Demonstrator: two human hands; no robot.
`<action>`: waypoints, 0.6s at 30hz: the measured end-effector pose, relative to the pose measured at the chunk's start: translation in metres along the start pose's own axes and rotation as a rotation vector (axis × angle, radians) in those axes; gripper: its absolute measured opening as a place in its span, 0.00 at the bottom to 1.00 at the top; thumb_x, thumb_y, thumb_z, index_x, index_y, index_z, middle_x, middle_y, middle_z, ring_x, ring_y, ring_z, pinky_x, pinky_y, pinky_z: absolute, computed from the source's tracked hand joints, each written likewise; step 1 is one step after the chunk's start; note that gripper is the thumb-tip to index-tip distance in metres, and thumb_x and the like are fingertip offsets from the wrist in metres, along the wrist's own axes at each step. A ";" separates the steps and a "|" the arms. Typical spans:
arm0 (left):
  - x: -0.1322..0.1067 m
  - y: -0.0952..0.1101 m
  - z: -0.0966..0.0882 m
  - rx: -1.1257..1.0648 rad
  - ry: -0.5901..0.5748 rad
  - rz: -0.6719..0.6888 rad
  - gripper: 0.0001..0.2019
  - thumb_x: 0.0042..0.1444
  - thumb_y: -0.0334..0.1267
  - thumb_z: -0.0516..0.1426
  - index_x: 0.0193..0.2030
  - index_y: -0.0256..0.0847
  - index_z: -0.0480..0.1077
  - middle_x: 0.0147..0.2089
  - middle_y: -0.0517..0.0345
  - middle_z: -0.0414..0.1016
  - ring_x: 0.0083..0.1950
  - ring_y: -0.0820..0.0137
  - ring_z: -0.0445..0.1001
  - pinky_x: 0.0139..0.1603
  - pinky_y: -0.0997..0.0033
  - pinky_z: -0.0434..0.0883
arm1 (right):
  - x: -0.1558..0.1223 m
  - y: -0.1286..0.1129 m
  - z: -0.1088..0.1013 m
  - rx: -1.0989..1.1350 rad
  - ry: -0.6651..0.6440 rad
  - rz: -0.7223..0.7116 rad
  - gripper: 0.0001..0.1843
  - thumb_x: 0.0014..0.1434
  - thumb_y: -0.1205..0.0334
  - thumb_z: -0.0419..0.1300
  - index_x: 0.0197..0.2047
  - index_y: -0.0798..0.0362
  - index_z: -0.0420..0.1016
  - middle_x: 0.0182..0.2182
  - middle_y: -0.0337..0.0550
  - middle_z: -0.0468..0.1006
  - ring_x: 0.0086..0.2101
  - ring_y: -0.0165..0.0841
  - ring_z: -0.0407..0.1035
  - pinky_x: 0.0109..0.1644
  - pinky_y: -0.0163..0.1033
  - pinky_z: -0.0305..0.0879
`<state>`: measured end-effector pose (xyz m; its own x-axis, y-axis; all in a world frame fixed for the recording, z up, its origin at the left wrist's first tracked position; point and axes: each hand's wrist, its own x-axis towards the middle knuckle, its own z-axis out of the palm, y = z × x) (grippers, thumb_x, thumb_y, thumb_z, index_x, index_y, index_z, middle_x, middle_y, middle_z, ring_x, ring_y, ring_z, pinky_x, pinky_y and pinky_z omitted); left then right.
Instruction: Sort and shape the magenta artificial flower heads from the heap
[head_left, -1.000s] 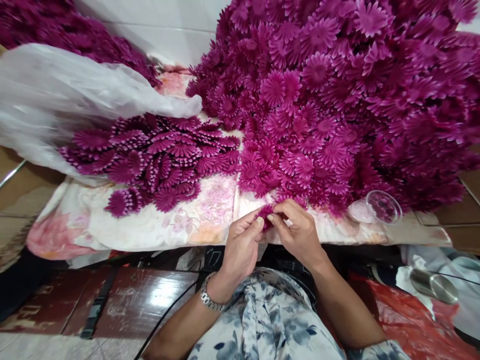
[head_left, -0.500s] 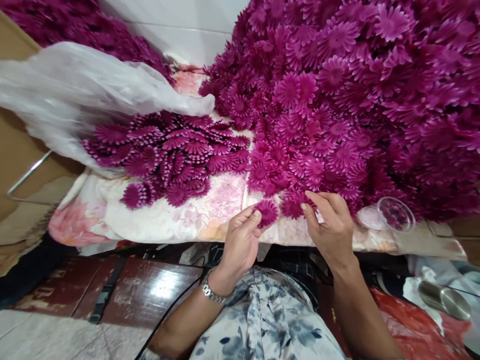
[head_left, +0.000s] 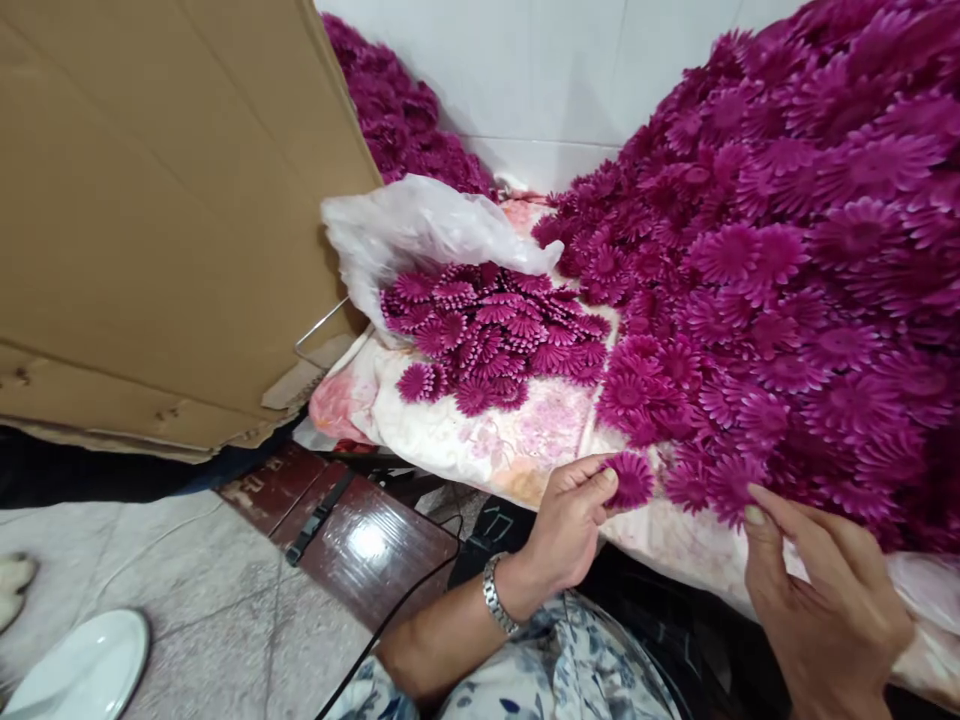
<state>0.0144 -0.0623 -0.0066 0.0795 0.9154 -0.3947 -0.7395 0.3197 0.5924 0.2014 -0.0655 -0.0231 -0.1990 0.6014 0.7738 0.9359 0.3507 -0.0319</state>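
My left hand (head_left: 574, 520) pinches a magenta artificial flower layer (head_left: 628, 480) by its edge between thumb and fingers, just over the front of the cloth-covered table. My right hand (head_left: 821, 580) has its thumb and forefinger closed at the edge of another magenta flower layer (head_left: 736, 488), in front of the large heap. A big mound of loose flower layers (head_left: 832, 260) rises behind the right hand. Farther left lies a smaller pile of stacked flowers (head_left: 491, 335), partly under a crumpled clear plastic bag (head_left: 442, 225).
A tall cardboard box (head_left: 165, 200) stands at the left, with a bent metal wire (head_left: 322, 325) by its edge. More flowers (head_left: 412, 120) lie behind it against the white wall (head_left: 555, 70). Below are a dark red bench (head_left: 367, 550) with a black strap and a white round lid-like object (head_left: 82, 670).
The view has swung left, bringing the cardboard box and floor into sight. My left hand still holds its flower; my right hand has a flower at its fingertips, a little farther from the left.
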 end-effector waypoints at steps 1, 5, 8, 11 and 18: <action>-0.001 0.000 0.000 -0.001 -0.004 -0.003 0.10 0.41 0.40 0.66 0.28 0.34 0.77 0.26 0.56 0.74 0.30 0.74 0.71 0.41 0.70 0.68 | 0.002 -0.003 0.000 0.018 -0.001 -0.015 0.16 0.51 0.71 0.63 0.45 0.52 0.75 0.28 0.43 0.75 0.27 0.34 0.68 0.33 0.39 0.65; -0.002 -0.001 -0.002 0.006 -0.015 -0.012 0.10 0.41 0.40 0.66 0.27 0.33 0.76 0.24 0.57 0.72 0.28 0.75 0.69 0.37 0.73 0.66 | 0.008 -0.015 0.000 0.072 -0.017 -0.059 0.12 0.53 0.70 0.63 0.42 0.53 0.75 0.27 0.44 0.75 0.26 0.33 0.67 0.32 0.39 0.64; -0.003 -0.001 -0.003 0.019 -0.006 -0.006 0.11 0.40 0.41 0.66 0.26 0.33 0.76 0.22 0.58 0.70 0.27 0.76 0.66 0.33 0.75 0.63 | 0.011 -0.020 0.000 0.079 -0.020 -0.072 0.09 0.52 0.71 0.63 0.39 0.55 0.75 0.27 0.44 0.76 0.26 0.32 0.67 0.32 0.38 0.63; -0.003 0.000 -0.003 0.015 -0.005 -0.009 0.13 0.39 0.42 0.66 0.26 0.33 0.76 0.23 0.58 0.70 0.26 0.77 0.65 0.34 0.74 0.62 | 0.012 -0.021 0.000 0.077 -0.026 -0.081 0.08 0.51 0.72 0.64 0.37 0.57 0.76 0.26 0.44 0.76 0.26 0.32 0.67 0.32 0.37 0.62; -0.003 -0.001 -0.004 0.059 0.010 0.001 0.12 0.40 0.42 0.65 0.28 0.33 0.77 0.22 0.59 0.69 0.25 0.78 0.62 0.31 0.75 0.59 | 0.009 -0.022 0.001 0.087 -0.049 -0.094 0.08 0.52 0.73 0.63 0.37 0.58 0.76 0.26 0.44 0.76 0.26 0.32 0.66 0.33 0.37 0.62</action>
<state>0.0126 -0.0661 -0.0091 0.0718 0.9135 -0.4005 -0.6988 0.3325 0.6333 0.1790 -0.0668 -0.0162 -0.3008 0.5963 0.7443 0.8840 0.4671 -0.0170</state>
